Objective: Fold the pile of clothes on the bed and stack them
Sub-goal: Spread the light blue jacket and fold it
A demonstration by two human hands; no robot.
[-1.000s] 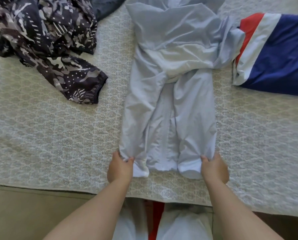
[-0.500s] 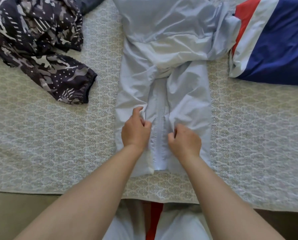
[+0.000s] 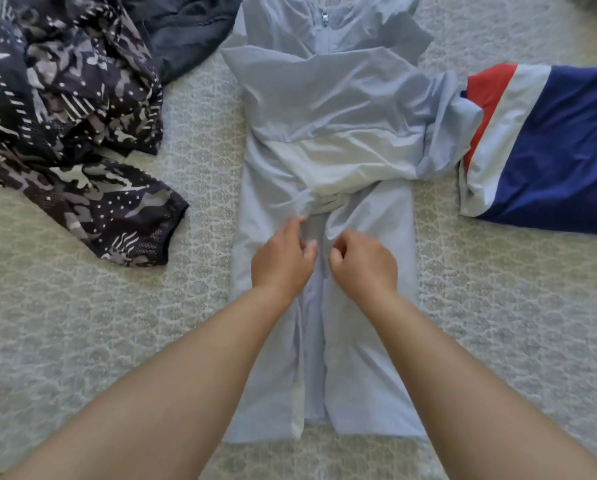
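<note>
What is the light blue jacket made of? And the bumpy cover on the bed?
The light blue jacket looks like thin, smooth woven fabric, perhaps a light synthetic: it has a faint sheen, crisp creases and a zipper at the collar. The bed cover looks like a pale textured textile, maybe quilted or lace-like, given its repeating raised pattern. Neither fibre can be told for sure.

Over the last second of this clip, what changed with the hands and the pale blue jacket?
Both hands left the hem corners and moved up the pale blue jacket toward its middle; the left hand and right hand now sit close together, fingers curled at the centre fabric. The camouflage garment, the red, white and blue garment and the bedspread look undisturbed.
</note>
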